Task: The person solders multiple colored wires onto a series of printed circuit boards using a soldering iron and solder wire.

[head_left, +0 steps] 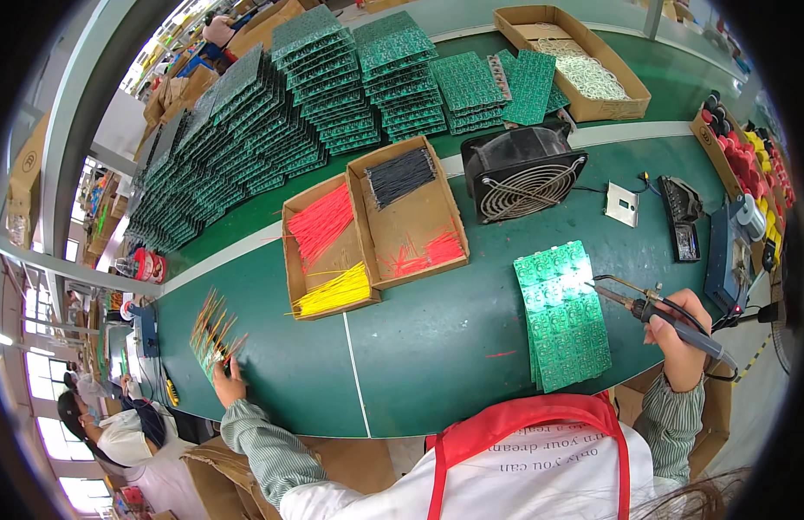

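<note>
My right hand is closed round a soldering iron with a thin feed tube along it. The iron's tip points at the right edge of a stack of green circuit board panels, close to its upper part. Far to the left, my left hand grips the near edge of a circuit board with wires. Red, yellow and dark wires stand up from that board. The fingers under it are partly hidden.
Cardboard trays hold red wires, yellow wires and black wires. A black fan stands behind the panels. Tall stacks of circuit boards line the back. A blue soldering station is at the right; another person sits at left.
</note>
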### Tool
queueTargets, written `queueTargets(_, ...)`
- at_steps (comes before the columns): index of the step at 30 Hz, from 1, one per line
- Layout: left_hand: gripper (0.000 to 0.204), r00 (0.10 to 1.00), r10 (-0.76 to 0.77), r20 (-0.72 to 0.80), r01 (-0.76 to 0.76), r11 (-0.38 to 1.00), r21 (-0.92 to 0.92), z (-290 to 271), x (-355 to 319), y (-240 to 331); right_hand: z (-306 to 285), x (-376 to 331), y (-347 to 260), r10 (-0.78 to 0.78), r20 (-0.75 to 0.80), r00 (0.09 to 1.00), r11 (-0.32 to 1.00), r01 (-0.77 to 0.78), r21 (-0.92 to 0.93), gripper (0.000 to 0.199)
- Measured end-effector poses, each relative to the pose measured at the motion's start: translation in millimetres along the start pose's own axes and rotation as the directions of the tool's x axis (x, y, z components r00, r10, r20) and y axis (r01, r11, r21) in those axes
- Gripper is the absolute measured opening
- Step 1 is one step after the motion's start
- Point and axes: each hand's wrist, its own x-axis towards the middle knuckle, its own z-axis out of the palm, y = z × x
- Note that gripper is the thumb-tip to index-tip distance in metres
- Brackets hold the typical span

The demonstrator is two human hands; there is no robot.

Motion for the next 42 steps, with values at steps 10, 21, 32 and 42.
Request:
queueTargets(10, 0.024, 0.963, 0.227, 0.145, -0.227, 0.974, -0.015, -38.1, 24.2, 21.1, 15.6, -0.7, -13.5, -0.01, 0.008, 1.0, 1.0, 0.01, -0.024, 0.015)
queueTargets(21, 0.015, 0.626, 0.779, -0.027, -0.778, 0.627, 0.038, -26.2, 22.7, 310.1, 10.8, 11.2, -4.3, -0.025, 0.019, 1.0, 1.0, 0.025, -0.014, 0.015)
queueTargets(32, 0.008, 0.638, 0.75, 0.174, -0.765, 0.591, 0.257, -0.7, 49.8, 328.0, 4.6, 29.5, 17.0, -0.011, -0.009, 1.0, 1.0, 0.011, -0.008, 0.017)
queueTargets(42, 0.018, 0.565, 0.795, 0.22, -0.816, 0.579, 0.001, 18.5, 23.6, 381.5, 9.4, 37.3, 21.1, -0.034, 0.003, 0.999, 0.999, 0.034, -0.003, 0.021)
